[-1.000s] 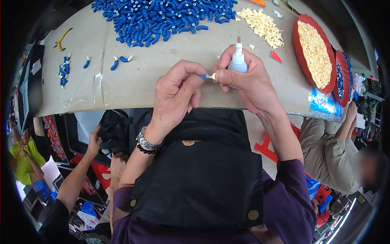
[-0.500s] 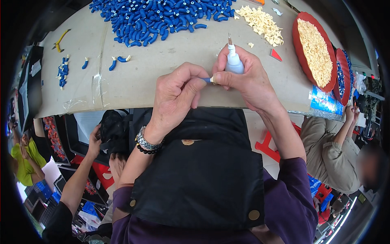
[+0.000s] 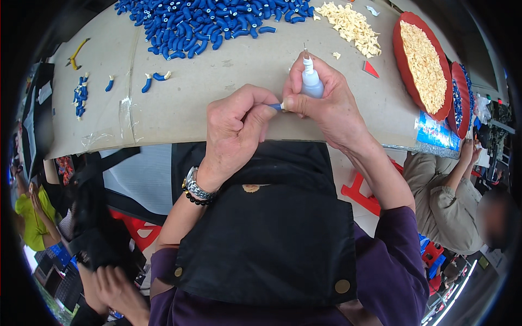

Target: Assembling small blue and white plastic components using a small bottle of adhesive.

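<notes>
Pinching the blue tube in the left hand over the near tabletop, I'd hold it straight against the cream tip the right hand pinches while gripping the bottle.

No text is standing legible. Blue sheet at the table's right front edge is showing pale marks, blurring too much for reading. Watch on the person's left wrist is facing sideways; any dial figures are showing too small for making out.
</notes>
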Demonstrator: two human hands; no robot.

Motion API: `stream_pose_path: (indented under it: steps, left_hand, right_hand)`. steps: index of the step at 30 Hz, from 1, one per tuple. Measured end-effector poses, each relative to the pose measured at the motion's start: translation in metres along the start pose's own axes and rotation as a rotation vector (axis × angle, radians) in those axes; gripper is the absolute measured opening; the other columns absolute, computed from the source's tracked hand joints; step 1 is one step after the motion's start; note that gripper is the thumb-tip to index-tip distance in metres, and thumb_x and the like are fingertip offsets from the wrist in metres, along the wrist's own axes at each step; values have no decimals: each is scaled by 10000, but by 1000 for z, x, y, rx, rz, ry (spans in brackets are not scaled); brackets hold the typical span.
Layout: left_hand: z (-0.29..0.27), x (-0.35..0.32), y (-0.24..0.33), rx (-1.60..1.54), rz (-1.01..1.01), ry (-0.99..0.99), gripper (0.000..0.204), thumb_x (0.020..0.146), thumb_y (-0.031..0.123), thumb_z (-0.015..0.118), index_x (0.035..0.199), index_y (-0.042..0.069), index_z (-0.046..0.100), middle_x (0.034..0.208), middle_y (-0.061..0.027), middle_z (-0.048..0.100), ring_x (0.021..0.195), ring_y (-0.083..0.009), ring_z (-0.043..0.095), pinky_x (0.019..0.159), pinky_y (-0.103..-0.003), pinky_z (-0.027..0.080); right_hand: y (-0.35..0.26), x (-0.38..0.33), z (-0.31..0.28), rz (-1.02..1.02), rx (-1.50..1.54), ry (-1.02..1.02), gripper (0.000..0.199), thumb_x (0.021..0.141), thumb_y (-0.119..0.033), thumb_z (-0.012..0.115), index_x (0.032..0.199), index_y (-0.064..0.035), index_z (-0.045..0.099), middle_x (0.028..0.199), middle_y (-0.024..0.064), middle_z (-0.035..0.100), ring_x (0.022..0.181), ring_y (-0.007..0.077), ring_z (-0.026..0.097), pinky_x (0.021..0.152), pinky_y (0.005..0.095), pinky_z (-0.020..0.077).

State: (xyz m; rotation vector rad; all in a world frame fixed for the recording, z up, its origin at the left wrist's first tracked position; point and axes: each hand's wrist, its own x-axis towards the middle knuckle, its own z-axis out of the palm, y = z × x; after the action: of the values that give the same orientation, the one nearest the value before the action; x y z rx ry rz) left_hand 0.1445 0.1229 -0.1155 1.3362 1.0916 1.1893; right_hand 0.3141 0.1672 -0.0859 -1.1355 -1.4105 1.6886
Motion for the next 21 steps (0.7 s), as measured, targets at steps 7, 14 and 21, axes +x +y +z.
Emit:
stream_pose_path:
  steps: [7,14,21]
  left_hand:
    - [-2,-1,0,43,28,-22,71,895,-8,552,852,0,608,546,16,514,464,-31,479,429,-199,352]
    - [-3,-1,0,-129,-74,-1,81,946,59,526,940,1,582,567,25,506,459,-20,468,414,-180,330]
    - [-5,0,1,-160,-108,-24,122,966,112,521,978,1,569,554,26,503,446,-9,446,396,-162,297]
  right_hand:
    - [1,-1,3,-35,-55,12,224,786,57,639,808,-99,480,737,-2,561,666,52,497,563,207,394]
    - [-5,-4,0,94,42,34,146,849,-74,670,973,-38,602,783,23,616,674,66,551,565,200,446]
    - [-9,-3,-4,169,-82,8,109,846,-119,687,870,-22,642,713,32,629,613,58,548,533,190,430]
